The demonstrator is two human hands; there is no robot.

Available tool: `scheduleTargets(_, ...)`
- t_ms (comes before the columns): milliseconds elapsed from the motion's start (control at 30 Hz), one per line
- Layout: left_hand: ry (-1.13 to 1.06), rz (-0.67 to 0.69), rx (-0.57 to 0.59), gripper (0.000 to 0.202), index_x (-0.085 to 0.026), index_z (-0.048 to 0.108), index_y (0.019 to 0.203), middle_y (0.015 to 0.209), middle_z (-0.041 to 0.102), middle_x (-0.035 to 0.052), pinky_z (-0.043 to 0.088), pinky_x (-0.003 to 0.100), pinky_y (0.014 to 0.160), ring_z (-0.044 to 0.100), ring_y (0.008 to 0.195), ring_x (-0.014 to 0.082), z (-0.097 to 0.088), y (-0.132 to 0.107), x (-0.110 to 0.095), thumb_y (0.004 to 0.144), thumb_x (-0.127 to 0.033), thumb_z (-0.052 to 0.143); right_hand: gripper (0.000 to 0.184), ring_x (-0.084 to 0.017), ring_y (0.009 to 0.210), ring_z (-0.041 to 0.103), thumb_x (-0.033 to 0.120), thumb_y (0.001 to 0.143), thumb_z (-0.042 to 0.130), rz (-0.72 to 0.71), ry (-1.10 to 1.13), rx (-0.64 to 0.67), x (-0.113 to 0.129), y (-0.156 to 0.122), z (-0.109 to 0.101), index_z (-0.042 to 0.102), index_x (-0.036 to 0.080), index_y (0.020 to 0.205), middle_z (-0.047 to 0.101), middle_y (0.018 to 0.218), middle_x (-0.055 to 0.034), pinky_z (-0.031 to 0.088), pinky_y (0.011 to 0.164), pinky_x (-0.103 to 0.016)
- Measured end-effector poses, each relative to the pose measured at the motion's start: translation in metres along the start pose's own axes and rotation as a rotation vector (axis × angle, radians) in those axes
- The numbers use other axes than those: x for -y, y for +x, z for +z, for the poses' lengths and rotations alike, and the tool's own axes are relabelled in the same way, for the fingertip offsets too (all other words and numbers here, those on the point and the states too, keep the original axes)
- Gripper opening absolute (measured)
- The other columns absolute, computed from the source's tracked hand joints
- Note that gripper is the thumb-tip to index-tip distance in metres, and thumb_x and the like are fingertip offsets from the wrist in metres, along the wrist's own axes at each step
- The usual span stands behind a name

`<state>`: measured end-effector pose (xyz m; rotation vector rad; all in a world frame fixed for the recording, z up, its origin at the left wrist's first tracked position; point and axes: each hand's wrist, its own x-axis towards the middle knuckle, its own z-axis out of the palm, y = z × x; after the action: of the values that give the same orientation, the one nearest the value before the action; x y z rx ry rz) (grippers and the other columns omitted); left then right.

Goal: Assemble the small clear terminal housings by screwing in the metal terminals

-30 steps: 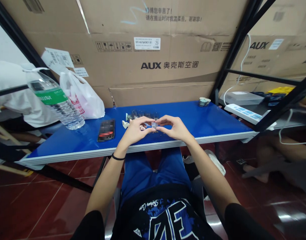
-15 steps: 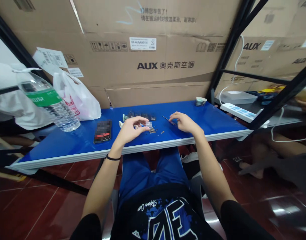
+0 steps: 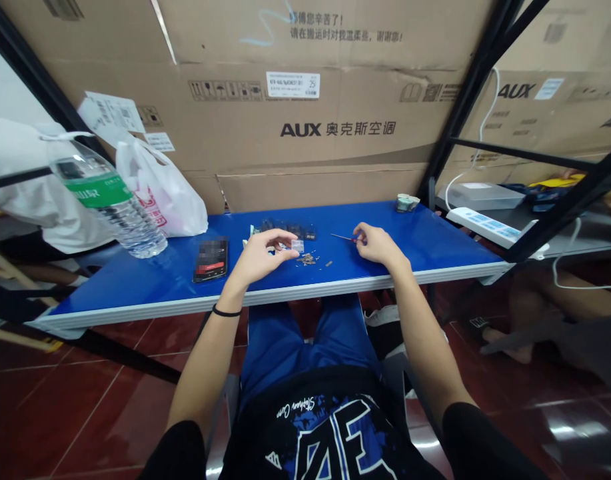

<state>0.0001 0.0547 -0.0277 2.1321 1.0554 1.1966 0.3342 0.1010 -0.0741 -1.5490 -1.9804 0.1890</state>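
Observation:
Over the blue tabletop (image 3: 265, 272), my left hand (image 3: 262, 259) pinches a small clear plastic piece (image 3: 297, 246) between thumb and fingertips. Just below and right of that piece lies a scatter of tiny metal-looking bits (image 3: 309, 259). My right hand (image 3: 378, 244) is closed on a thin screwdriver (image 3: 343, 237), its shaft pointing left toward the clear piece but apart from it. Behind my left hand sits a cluster of small dark parts (image 3: 300, 231), too small to name and partly covered by the fingers.
A phone (image 3: 212, 259) lies left of my left hand. Farther left stand a tilted water bottle (image 3: 110, 193) and a white plastic bag (image 3: 158, 190). A small pale-topped object (image 3: 407, 203) sits at the back right. Large cardboard (image 3: 335, 150) and a black frame (image 3: 455, 107) border the table; a power strip (image 3: 490, 225) is at right.
My right hand has drawn slightly right, and the screwdriver now lies flatter. The left hand keeps its pinch on the clear piece. The camera view has shifted a little.

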Motion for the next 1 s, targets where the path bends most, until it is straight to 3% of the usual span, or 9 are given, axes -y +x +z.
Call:
scheduleTargets(67, 0.005, -0.009, -0.004, 0.035, -0.018, 0.082, 0.104, 0.094, 0.08, 0.006, 0.057, 0.031, 0.077, 0.071, 0.081, 0.0185, -0.002, 0.0, 0.0, 0.078, -0.041, 0.086, 0.024, -0.024, 0.085, 0.072, 0.014, 0.084, 0.066, 0.018, 0.083, -0.126, -0.002, 0.001, -0.003, 0.07, 0.02, 0.106, 0.077, 0.091, -0.0071, 0.055, 0.082, -0.035)
scheduleTargets(167, 0.0, -0.008, -0.005, 0.035, -0.018, 0.081, 0.104, 0.093, 0.08, 0.0055, 0.057, 0.03, 0.077, 0.07, 0.08, 0.0183, -0.003, 0.0, 0.0, 0.078, -0.041, 0.086, 0.019, -0.022, 0.083, 0.073, 0.029, 0.088, 0.069, 0.005, 0.454, -0.354, -0.002, 0.005, -0.007, 0.07, 0.019, 0.104, 0.077, 0.094, -0.008, 0.058, 0.078, -0.035)
scheduleTargets(267, 0.002, 0.004, 0.0, 0.035, -0.018, 0.081, 0.104, 0.093, 0.08, 0.0059, 0.057, 0.031, 0.077, 0.07, 0.079, 0.0185, -0.001, 0.0, -0.002, 0.079, -0.041, 0.085, 0.03, -0.017, 0.069, 0.067, 0.047, 0.089, 0.073, 0.016, 0.771, -0.44, 0.004, 0.009, -0.006, 0.072, 0.019, 0.098, 0.073, 0.083, -0.0052, 0.055, 0.063, -0.03)
scheduleTargets(367, 0.005, 0.013, 0.014, 0.034, -0.018, 0.081, 0.104, 0.094, 0.08, 0.0064, 0.058, 0.033, 0.078, 0.071, 0.081, 0.0198, 0.0, 0.0, -0.003, 0.079, -0.042, 0.084, 0.04, -0.013, 0.06, 0.062, 0.059, 0.087, 0.075, -0.004, 0.88, -0.4, 0.014, 0.011, 0.0, 0.069, 0.02, 0.09, 0.067, 0.074, -0.0017, 0.051, 0.054, -0.026)
scheduleTargets(633, -0.007, 0.007, 0.022, 0.035, -0.019, 0.082, 0.104, 0.095, 0.081, 0.0064, 0.058, 0.033, 0.08, 0.073, 0.085, 0.021, 0.0, -0.001, -0.005, 0.078, -0.042, 0.085, 0.041, -0.014, 0.065, 0.068, 0.063, 0.097, 0.065, -0.127, 0.832, -0.248, 0.045, 0.003, 0.03, 0.059, 0.023, 0.09, 0.071, 0.082, -0.0032, 0.057, 0.061, -0.027)
scheduleTargets(1000, -0.006, 0.013, 0.031, 0.035, -0.019, 0.082, 0.104, 0.098, 0.082, 0.0069, 0.059, 0.034, 0.082, 0.075, 0.088, 0.0222, 0.0, 0.0, -0.006, 0.078, -0.042, 0.085, 0.049, -0.014, 0.067, 0.068, 0.072, 0.096, 0.061, -0.154, 0.825, -0.209, 0.051, 0.001, 0.037, 0.059, 0.023, 0.091, 0.07, 0.083, -0.0027, 0.057, 0.063, -0.027)
